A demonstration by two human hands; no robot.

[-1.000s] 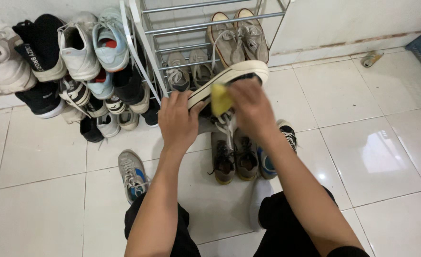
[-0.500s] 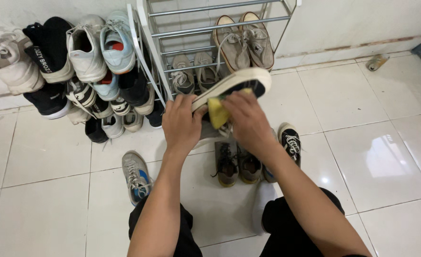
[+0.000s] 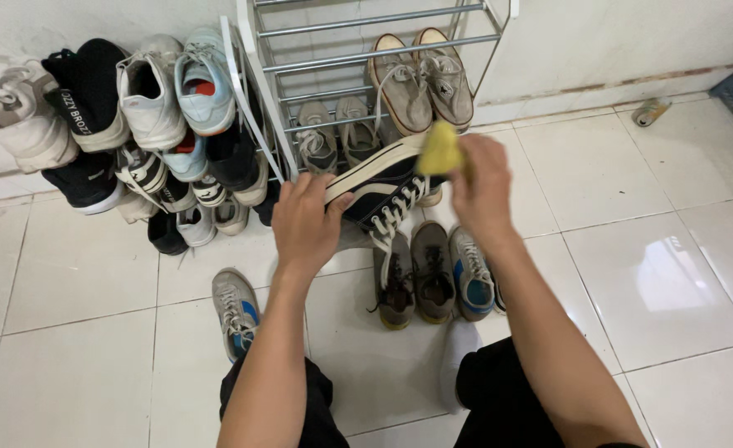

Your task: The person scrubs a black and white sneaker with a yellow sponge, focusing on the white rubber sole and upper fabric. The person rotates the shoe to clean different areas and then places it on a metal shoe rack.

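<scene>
My left hand (image 3: 304,222) grips the heel end of a dark canvas sneaker (image 3: 387,187) with a white sole and white laces, held on its side above the floor. My right hand (image 3: 483,191) pinches a yellow sponge (image 3: 440,148) against the sneaker's toe end. The laces hang down toward the shoes below.
A metal shoe rack (image 3: 358,50) stands ahead with a tan sneaker pair (image 3: 420,79) and a grey pair (image 3: 336,129) on its bars. A pile of shoes (image 3: 134,124) leans against the wall at left. Several sneakers (image 3: 433,274) and one lone grey shoe (image 3: 235,309) lie on the white tiles. A small can (image 3: 650,110) lies by the wall.
The sneaker has turned from sole-up onto its side, showing the dark upper. My right hand with the sponge has moved right and up to the toe end.
</scene>
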